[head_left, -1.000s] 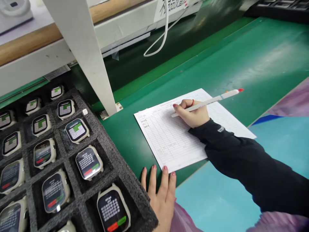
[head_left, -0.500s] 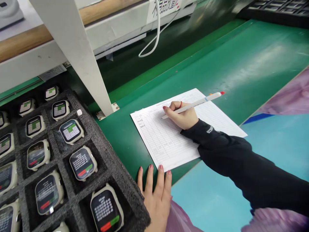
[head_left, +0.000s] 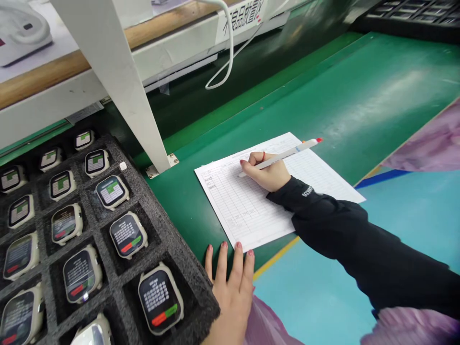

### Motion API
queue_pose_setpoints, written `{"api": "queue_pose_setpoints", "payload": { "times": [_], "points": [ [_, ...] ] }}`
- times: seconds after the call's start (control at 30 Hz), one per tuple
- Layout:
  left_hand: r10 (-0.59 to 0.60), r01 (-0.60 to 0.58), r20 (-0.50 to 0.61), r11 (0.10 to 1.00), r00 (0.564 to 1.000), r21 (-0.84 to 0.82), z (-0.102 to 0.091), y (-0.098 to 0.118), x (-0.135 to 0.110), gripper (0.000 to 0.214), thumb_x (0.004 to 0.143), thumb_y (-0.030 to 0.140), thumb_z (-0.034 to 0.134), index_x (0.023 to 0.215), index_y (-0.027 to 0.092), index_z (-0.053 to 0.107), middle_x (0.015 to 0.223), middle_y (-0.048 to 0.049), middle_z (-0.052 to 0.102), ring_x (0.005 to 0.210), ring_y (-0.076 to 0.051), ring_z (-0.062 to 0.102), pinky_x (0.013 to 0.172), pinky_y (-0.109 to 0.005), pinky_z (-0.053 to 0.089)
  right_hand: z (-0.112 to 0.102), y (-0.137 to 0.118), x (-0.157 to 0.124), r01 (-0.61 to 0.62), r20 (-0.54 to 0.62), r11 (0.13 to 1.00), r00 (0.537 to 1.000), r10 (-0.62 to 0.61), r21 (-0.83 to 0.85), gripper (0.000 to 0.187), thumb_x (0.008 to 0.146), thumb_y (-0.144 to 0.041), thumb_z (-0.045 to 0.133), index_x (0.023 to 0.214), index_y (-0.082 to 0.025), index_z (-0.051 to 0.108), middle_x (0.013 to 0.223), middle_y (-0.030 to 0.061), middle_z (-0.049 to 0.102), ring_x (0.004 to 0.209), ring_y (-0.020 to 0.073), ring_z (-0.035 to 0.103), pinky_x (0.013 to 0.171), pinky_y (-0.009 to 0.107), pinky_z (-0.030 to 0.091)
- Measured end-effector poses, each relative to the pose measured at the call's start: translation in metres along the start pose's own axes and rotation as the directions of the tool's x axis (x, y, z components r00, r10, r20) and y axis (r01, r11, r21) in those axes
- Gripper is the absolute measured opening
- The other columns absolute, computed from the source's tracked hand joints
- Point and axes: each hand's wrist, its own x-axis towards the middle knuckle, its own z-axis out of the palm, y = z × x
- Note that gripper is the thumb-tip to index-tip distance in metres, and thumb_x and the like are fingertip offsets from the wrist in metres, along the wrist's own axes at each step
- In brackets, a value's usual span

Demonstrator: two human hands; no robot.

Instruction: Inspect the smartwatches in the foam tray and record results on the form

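Observation:
My right hand (head_left: 269, 171) is closed round a white pen (head_left: 293, 151) with a red end, its tip down on the upper part of a printed form (head_left: 258, 213). The form is a sheet of ruled rows and columns lying on the green table. Stretched out with fingers apart, my left hand (head_left: 232, 287) lies at the form's lower left edge, fingertips at the paper's corner. Beside it is a black foam tray (head_left: 118, 282) holding several smartwatch bodies without straps, such as the watch (head_left: 161, 298) nearest my hand. Their screens are lit with text and coloured bars.
A white metal post (head_left: 132, 96) is bolted to the green table (head_left: 359, 96) behind the foam tray. From the shelf (head_left: 187, 48) above hangs a looped white cable (head_left: 230, 57). Another black tray (head_left: 413, 21) stands at the far right. A light blue surface (head_left: 323, 292) lies in front.
The view has shifted slightly, so the foam tray shows a little further right. My right hand and pen have moved a little left. My left hand stays by the form's corner.

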Motion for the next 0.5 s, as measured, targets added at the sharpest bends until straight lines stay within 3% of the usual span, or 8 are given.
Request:
{"api": "queue_pose_setpoints", "payload": {
  "times": [0.3, 0.5],
  "points": [
    [-0.021, 0.021, -0.006, 0.999, 1.000, 0.031, -0.0082, -0.0007, 0.0002, 0.053, 0.098, 0.041, 0.046, 0.148, 0.024, 0.040, 0.155, 0.0002, 0.042, 0.133, -0.026, 0.048, 0.106, -0.048, 0.052, -0.0001, 0.0004, 0.0018, -0.025, -0.113, 1.000, 0.993, 0.027, 0.015, 0.034, 0.069, -0.035, 0.058, 0.048, -0.021, 0.035, 0.044, -0.0032, 0.035, 0.047, 0.0108, 0.032, 0.049, 0.025, 0.027],
    [-0.022, 0.021, 0.016, 0.999, 1.000, 0.043, -0.0102, -0.0012, -0.0028, 0.054, 0.098, 0.039, 0.046, 0.149, 0.024, 0.037, 0.155, 0.0015, 0.041, 0.135, -0.024, 0.046, 0.107, -0.046, 0.053, 0.0017, 0.0057, 0.0065, -0.057, -0.191, 0.996, 0.979, 0.069, 0.068, 0.039, 0.075, -0.034, 0.060, 0.049, -0.021, 0.034, 0.045, -0.0045, 0.036, 0.048, 0.0109, 0.034, 0.054, 0.026, 0.032]
  ]
}}
